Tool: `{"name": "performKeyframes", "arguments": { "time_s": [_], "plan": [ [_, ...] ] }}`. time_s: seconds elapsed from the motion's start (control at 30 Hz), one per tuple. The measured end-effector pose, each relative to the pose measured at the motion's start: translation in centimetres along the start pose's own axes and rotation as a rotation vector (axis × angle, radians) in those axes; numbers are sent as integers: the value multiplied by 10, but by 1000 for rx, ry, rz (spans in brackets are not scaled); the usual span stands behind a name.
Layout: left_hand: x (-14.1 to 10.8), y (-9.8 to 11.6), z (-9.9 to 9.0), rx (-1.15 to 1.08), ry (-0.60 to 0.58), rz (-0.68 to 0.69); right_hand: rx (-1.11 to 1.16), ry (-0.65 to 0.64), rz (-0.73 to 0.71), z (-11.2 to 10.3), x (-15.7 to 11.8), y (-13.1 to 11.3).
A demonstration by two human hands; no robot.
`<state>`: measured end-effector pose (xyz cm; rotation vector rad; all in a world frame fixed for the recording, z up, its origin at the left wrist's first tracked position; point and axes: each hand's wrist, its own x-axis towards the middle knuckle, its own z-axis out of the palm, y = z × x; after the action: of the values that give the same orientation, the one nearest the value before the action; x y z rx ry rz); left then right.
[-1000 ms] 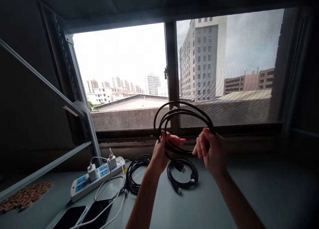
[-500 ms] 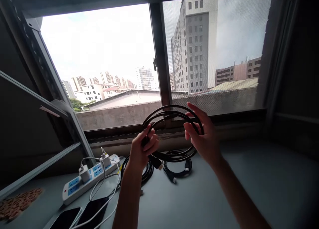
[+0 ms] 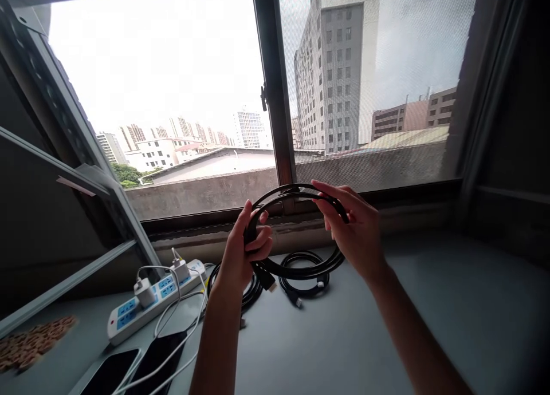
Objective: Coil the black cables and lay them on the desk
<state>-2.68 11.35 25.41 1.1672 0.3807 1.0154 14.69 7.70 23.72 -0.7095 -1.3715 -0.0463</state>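
Observation:
A black cable (image 3: 296,271) is wound into loose loops and held up in the air between both hands. Fingers of my left hand (image 3: 243,249) wrap round the left side of the loops, and a plug (image 3: 264,278) hangs just below them. On the right side, my right hand (image 3: 354,226) pinches the upper part of the coil between thumb and fingers. Behind and below lies a second coiled black cable (image 3: 304,292) with two plug ends on the table. A third black coil (image 3: 253,295) is partly hidden by my left forearm.
A white power strip (image 3: 157,303) with two chargers and white cords stands at the left. Two dark-screened phones (image 3: 114,372) (image 3: 157,358) lie at the front left, near a brown patterned mat (image 3: 36,343). A window (image 3: 275,97) rises behind the grey table (image 3: 344,349).
My right hand has closed on the top right of the coil, where its fingers were spread wider before. The held loops are drawn closer together. The view has shifted slightly.

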Motion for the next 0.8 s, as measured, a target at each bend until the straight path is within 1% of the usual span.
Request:
{"name": "performKeyframes", "arguments": {
  "time_s": [0.1, 0.17, 0.23, 0.3, 0.37, 0.47, 0.53, 0.7, 0.8],
  "plan": [
    [0, 0, 0, 20, 3, 31, -12, -12, 17, 0, 1, -4],
    [0, -1, 1, 71, -1, 22, -83, -3, -21, -1, 1, -6],
    [-1, -2, 4, 155, 23, 24, -153, 6, -55, 0, 1, -8],
    [-3, -3, 7, 250, 100, 68, -196, 3, -62, 1, 1, -7],
    [-4, -5, 11, 337, 190, 149, -215, -1, -37, 3, 0, -5],
    [-3, -8, 14, 457, 259, 279, -243, 25, 4, 6, -1, 0],
    [-2, -10, 13, 546, 263, 347, -275, 33, 6, 7, -1, 3],
    [3, -15, 4, 757, 261, 472, -297, -27, -13, 8, 1, 5],
    [4, -14, -1, 779, 240, 479, -288, -62, 40, 8, 0, 3]
  ]
}}
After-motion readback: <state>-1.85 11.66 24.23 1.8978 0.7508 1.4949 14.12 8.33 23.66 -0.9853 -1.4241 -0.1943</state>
